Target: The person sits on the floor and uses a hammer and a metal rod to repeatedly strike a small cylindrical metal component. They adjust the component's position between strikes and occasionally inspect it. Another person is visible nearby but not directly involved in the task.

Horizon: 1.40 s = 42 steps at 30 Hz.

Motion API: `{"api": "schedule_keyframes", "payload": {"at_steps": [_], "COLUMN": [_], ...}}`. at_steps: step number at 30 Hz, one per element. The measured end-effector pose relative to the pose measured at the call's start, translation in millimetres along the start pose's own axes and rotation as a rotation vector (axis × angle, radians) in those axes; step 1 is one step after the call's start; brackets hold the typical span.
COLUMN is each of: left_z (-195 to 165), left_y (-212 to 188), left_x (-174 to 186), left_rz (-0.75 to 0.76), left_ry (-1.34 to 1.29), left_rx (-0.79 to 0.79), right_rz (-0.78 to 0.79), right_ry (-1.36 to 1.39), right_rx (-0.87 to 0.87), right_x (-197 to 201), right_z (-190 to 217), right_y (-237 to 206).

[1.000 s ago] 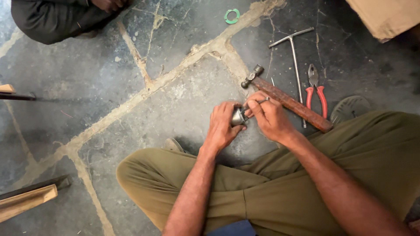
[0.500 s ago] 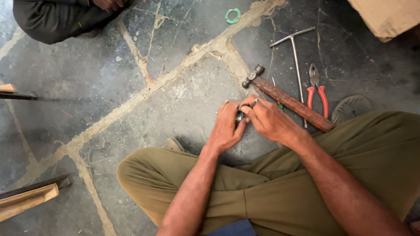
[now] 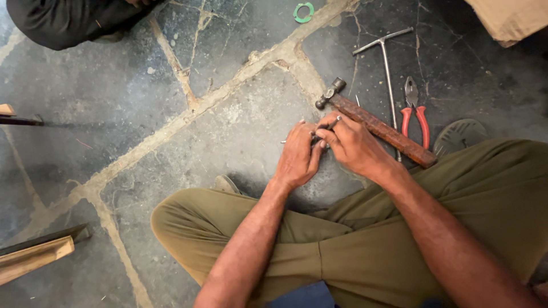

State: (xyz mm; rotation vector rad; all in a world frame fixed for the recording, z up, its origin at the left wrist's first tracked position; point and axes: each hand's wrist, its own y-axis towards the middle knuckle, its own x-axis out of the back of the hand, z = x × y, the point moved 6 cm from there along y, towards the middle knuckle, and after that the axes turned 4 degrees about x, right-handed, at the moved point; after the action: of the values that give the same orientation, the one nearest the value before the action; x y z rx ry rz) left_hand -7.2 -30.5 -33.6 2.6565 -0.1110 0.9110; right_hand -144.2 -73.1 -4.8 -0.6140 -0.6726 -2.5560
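2 hands meet over the grey stone floor (image 3: 171,85): my left hand (image 3: 298,155) cups a small dark metal piece (image 3: 314,138), my right hand (image 3: 353,147) pinches a thin metal pin (image 3: 334,122) against it. I judge the pin could slip. The wooden-handled hammer (image 3: 377,126) and red-handled pliers (image 3: 415,114) crowd close.

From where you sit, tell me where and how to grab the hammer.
Take the hammer by its wooden handle, mid-length, coming from above. It lies flat on the stone floor, head toward the far side, and the right hand covers no part of that stretch. The lower end sits beside the trouser leg.
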Motion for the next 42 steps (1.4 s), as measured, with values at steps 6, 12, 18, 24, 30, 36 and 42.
{"api": "schedule_keyframes", "payload": {"at_steps": [6,12,18,24,30,36,42], "left_z": [9.1,5.7,-2.2,4.2,7.8,-1.2,0.6], "left_y": [3.1,5.5,6.2,1.3,2.7,4.8,7.6], "left_x": [-6.8,7.3,15.6,13.1,13.1,14.5,16.1], "left_rz": [-0.017,-0.058,-0.006,-0.069,-0.129,-0.126,-0.125], "left_ry": [0.023,-0.038,-0.115,-0.183,-0.221,-0.107,-0.180], "left_rx": [-0.011,0.071,0.252,0.341,0.332,0.220,0.258], "right_rz": [0.073,0.176,0.204,0.067,-0.309,-0.472,-0.495], "right_ry": [-0.144,-0.520,-0.659,-0.470,-0.271,0.336,0.465], "right_rx": [-0.022,-0.191,-0.260,-0.277,-0.240,-0.384,-0.405], "right_x": [13.9,34.3,21.4,26.9,67.0,102.1,102.7], "right_z": [-1.5,-24.9,-52.2,-60.9,-31.0,-10.7,19.8], "right_y": [-1.4,-14.6,-21.5,-27.6,-18.0,-41.6,-58.0]}}
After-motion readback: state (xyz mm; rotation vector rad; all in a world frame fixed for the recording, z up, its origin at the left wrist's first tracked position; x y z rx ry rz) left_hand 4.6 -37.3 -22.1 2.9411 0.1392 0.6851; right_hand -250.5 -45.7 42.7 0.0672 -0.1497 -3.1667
